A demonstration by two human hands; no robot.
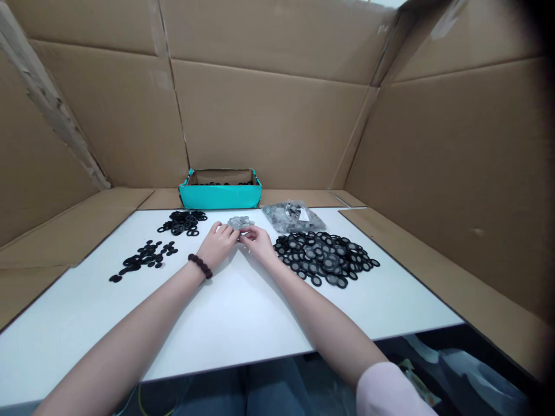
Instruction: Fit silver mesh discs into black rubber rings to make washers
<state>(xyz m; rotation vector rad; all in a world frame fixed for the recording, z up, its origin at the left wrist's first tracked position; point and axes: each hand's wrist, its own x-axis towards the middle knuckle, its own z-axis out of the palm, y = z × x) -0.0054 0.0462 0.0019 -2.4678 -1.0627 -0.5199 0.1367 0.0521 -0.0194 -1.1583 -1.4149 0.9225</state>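
From the head camera we see both of our hands meeting at the middle of the white bench (pixel 243 312). Our left hand (pixel 219 244), with a dark bead bracelet (pixel 200 266) at the wrist, has its fingers curled in and pinched toward the right; our right hand (pixel 259 241) is curled the same way, fingertips touching those of the left. Something small is pinched between them, too small for us to tell what it is. Just beyond the fingertips lies a small heap of grey mesh discs (pixel 240 222).

To the right of our right hand spreads a large pile of black rings with mesh centres (pixel 325 257), and behind it a clear plastic bag (pixel 293 216) of grey parts. To the left sit two loose groups of plain black rings, one near (pixel 143 257) and one farther back (pixel 184 222). A teal box (pixel 220 189) stands at the far edge. Brown cardboard walls (pixel 269 115) enclose the bench on three sides.
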